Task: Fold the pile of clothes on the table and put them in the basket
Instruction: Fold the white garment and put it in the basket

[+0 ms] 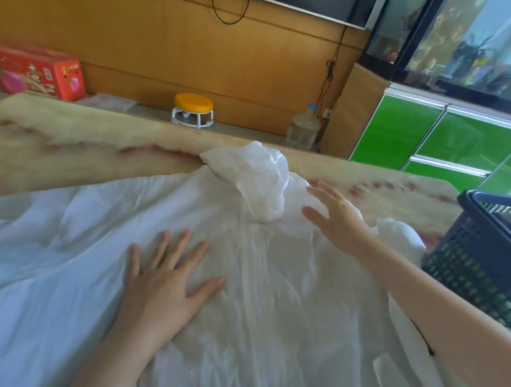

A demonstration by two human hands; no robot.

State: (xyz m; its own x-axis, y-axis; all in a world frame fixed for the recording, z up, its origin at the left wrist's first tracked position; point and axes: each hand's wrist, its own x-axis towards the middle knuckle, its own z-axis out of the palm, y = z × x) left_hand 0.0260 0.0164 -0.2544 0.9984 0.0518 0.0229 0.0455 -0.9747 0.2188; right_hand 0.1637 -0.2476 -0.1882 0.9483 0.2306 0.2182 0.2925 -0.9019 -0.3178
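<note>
Pressing our left hand point(164, 281) flat on the white garment point(251, 317), our right hand point(333, 213) spread and empty, we judge it thin, light, limp: pinch its edges.

A white garment point(237, 301) lies spread across the marble-patterned table point(65, 140), with one part bunched up point(255, 177) at its far edge. The left hand point(164, 281) rests flat on the cloth, fingers straight and spread. The right hand point(333, 213), fingers extended, reaches over the cloth just beside the bunched part. A dark plastic basket point(488, 259) stands at the table's right end, beside the right forearm.
</note>
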